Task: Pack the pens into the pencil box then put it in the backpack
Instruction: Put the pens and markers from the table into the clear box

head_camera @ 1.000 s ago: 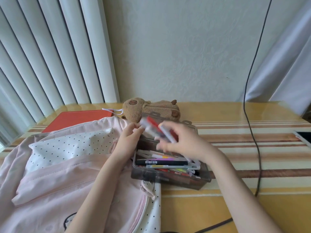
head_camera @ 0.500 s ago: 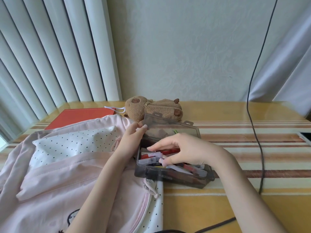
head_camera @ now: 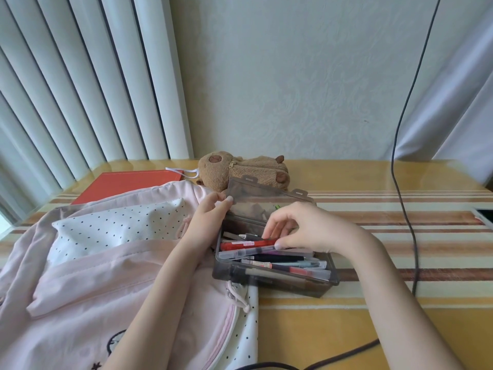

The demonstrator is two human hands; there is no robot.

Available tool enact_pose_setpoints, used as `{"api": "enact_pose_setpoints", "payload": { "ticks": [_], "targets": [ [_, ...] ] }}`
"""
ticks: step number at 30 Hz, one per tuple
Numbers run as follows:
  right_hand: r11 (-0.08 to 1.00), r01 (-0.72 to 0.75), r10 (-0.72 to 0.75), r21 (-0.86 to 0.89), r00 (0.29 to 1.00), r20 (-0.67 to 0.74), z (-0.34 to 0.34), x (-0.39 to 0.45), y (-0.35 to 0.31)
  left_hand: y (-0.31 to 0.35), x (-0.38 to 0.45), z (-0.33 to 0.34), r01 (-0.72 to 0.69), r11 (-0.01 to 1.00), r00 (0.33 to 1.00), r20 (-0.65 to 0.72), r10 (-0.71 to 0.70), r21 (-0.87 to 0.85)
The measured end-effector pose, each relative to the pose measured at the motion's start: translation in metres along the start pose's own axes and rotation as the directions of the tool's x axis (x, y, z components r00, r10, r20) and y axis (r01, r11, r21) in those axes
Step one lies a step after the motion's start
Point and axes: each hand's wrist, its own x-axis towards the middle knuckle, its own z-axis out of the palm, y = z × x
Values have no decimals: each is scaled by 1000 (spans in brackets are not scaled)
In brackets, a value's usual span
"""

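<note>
The right hand [head_camera: 306, 231] has its fingertips [head_camera: 278, 246] loosely curled, pressing a red plastic pen [head_camera: 246, 245] that lies crosswise beneath them in the smoky translucent plastic pencil box [head_camera: 272, 279]; whether they grip it I cannot tell. The left hand [head_camera: 210, 217] pinches the raised lid [head_camera: 256, 204] beyond. Left of both hands lies the pale pink fabric backpack [head_camera: 93, 276], nearer the left hand

- Pale textured wall [head_camera: 306, 84] rises behind the yellow worktop [head_camera: 333, 332].
- White vertical blinds [head_camera: 72, 89] hang at the left, daylight behind them.
- A grey curtain [head_camera: 453, 97] hangs at the right.
</note>
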Motion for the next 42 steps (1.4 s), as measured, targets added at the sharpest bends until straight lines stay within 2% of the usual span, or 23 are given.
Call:
{"api": "enact_pose_setpoints", "payload": {
  "ticks": [2,4,7,9,10,11,13,15,16,18,20,24,29,31,33,35,37,38,40,42],
  "targets": [
    [995,34,-26,96,996,-86,-7,-2,3,2,-2,-1,10,999,1000,-22,-11,-35],
    [979,90,-35,181,958,-286,-16,-5,10,7,-3,-7,38,990,997,-68,-48,-138],
    [876,275,35,395,782,-622,-25,-6,22,15,1,-30,50,948,979,-175,-110,-315],
    [838,314,138,446,669,-730,-26,-1,32,19,4,-49,10,926,946,-297,-132,-377],
    [867,237,183,438,666,-723,-23,3,39,20,5,-58,-12,927,918,-371,-139,-376],
    [899,105,232,426,710,-665,-18,8,44,21,6,-66,-30,931,884,-444,-145,-363],
    [909,-181,348,374,824,-447,0,19,50,21,6,-73,-48,925,821,-542,-179,-378],
    [906,-300,387,298,872,-298,26,29,49,21,6,-73,-36,906,791,-566,-232,-422],
    [918,-324,380,230,882,-277,39,34,47,20,7,-72,-20,905,785,-567,-249,-425],
    [926,-378,361,1,884,-296,60,44,44,17,8,-71,-2,921,775,-582,-246,-391],
    [907,-404,347,-119,876,-336,68,48,41,15,10,-73,-2,923,775,-584,-243,-386],
    [896,-431,380,-108,868,-318,65,55,34,14,11,-72,6,935,776,-588,-229,-356],
    [837,-547,497,-18,773,-394,63,70,31,15,9,-72,32,926,778,-573,-259,-376],
    [824,-565,500,-46,762,-412,63,72,27,14,9,-72,40,931,776,-575,-258,-364],
    [844,-536,486,-30,787,-379,62,73,31,14,9,-72,42,933,783,-569,-252,-356],
    [870,-468,494,156,830,-258,55,70,40,13,10,-73,44,937,786,-567,-246,-346],
    [845,-413,476,341,870,-127,41,63,47,12,10,-74,48,937,789,-562,-248,-346],
    [833,-384,459,398,882,-111,34,59,48,12,11,-74,52,938,789,-561,-249,-344],
    [818,-290,446,497,865,-229,22,51,41,13,10,-72,62,939,795,-553,-251,-338],
    [832,-129,438,540,751,-495,12,50,32,14,10,-69,67,943,800,-547,-247,-327]
  ]
}}
